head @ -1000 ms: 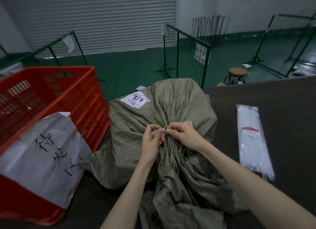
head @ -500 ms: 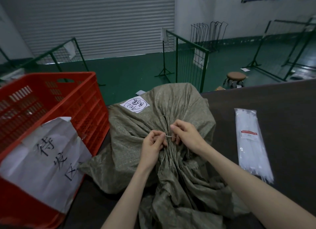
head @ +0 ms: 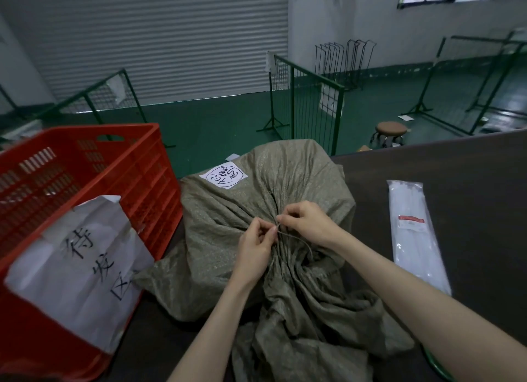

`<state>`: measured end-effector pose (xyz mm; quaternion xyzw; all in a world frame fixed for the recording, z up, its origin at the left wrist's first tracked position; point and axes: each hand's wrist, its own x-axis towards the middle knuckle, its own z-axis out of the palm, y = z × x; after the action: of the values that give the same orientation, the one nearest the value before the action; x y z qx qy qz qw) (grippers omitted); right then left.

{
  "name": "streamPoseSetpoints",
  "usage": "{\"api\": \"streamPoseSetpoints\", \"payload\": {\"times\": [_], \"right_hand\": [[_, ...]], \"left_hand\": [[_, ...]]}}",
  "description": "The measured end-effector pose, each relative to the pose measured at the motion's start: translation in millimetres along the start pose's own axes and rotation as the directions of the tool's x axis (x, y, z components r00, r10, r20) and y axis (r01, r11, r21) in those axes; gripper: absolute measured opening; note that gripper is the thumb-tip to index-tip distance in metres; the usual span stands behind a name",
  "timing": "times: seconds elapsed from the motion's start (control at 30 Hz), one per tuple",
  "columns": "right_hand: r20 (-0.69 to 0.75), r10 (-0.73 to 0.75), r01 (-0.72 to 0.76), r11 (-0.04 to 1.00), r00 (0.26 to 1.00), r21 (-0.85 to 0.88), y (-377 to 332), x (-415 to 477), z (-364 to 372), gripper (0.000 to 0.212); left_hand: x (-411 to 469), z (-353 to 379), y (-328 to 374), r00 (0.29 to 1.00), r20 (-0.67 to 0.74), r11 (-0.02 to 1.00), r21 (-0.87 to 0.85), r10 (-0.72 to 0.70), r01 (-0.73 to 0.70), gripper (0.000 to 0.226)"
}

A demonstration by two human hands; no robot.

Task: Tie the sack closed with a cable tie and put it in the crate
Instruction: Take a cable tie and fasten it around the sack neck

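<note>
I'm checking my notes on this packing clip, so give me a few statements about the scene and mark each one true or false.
1. The left hand and right hand both pinch the cable tie at the gathered neck of the sack. True.
2. The sack sits inside the crate. False: it lies on the table beside the crate.
3. A pack of spare ties lies on the table to the right of the sack. True.
4. The crate is blue. False: it is red.
5. A paper label is stuck on the sack. True.

Handwritten 待 and 区 on paper sheet [head: 77, 267] on crate [head: 137, 164], circled 702 on white label [head: 224, 175] on sack [head: 299, 182]
</note>
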<state>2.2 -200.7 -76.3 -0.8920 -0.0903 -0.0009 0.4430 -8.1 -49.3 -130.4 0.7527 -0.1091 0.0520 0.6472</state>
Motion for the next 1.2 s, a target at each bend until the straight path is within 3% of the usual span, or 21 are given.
{"api": "streamPoseSetpoints", "payload": {"times": [0.1,0.43,0.8,0.9,1.0,1.2], "right_hand": [[0.016,0.004,-0.004,1.000,1.000,-0.020,2,0,1,0.029],[-0.012,-0.044,0.043,0.998,0.999,-0.047,-10,-6,-18,0.026],[-0.227,0.021,-0.013,0.999,0.974,0.034,-6,-8,-54,0.035],[-0.272,0.047,-0.012,0.992,0.961,0.129,-8,-12,-44,0.040],[-0.247,0.112,-0.045,0.965,0.962,0.259,-8,-17,-30,0.041],[-0.134,0.089,-0.056,0.971,0.987,0.233,-11,-22,4,0.045]], "left_hand": [[-2,0,3,1.000,-0.001,1.000,0.016,0.005,-0.005,0.023],[-7,-3,20,0.985,0.017,0.931,0.323,0.172,-0.169,0.008],[-20,-15,12,0.972,0.107,0.887,0.397,0.211,-0.236,0.008],[-22,-14,13,0.967,0.120,0.887,0.386,0.224,-0.254,0.007],[-23,-13,13,0.963,0.124,0.890,0.369,0.238,-0.268,0.008],[-29,-11,12,0.965,0.095,0.896,0.359,0.245,-0.262,0.008]]}}
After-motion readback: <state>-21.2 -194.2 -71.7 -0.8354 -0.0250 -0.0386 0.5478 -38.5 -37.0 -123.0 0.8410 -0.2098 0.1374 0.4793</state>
